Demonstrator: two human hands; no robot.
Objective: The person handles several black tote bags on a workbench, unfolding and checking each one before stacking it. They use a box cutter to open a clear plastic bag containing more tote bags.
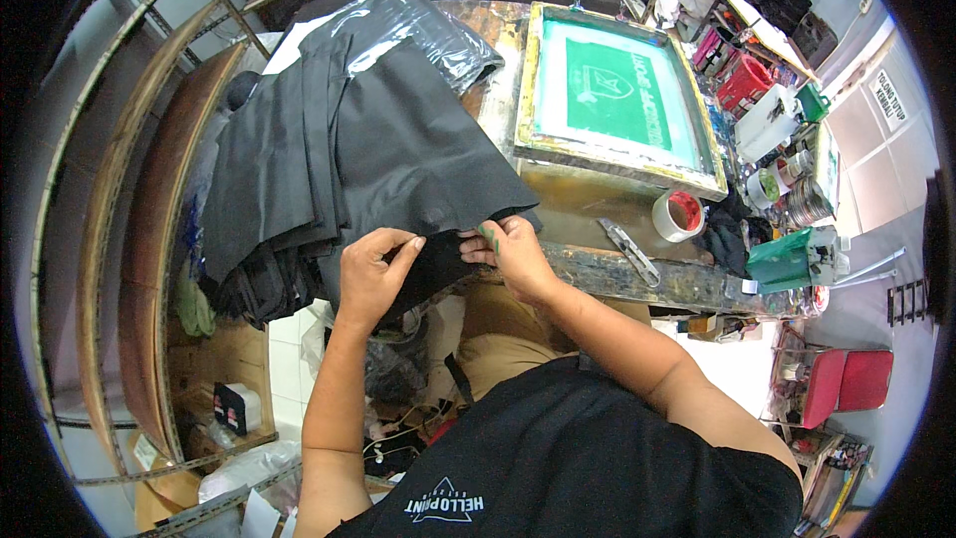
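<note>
A stack of black fabric sheets (398,130) lies over the left part of the worktable, its front edge hanging down. My right hand (510,251) has its fingers curled at the near right corner of the top sheets and grips the fabric there; a green stain shows on a finger. At the front edge my left hand (376,274) is closed, thumb and index finger pinched together against the black cloth. Whatever lies between those two fingertips is too small to make out. Behind the stack is a shiny dark plastic bag (423,25).
Right of the fabric lies a screen-printing frame (621,163) with green mesh. Near the table's front are a utility knife (629,251) and a tape roll (677,214). Tubs and a white container (769,123) crowd the right side. Wooden shelving (164,239) stands at left.
</note>
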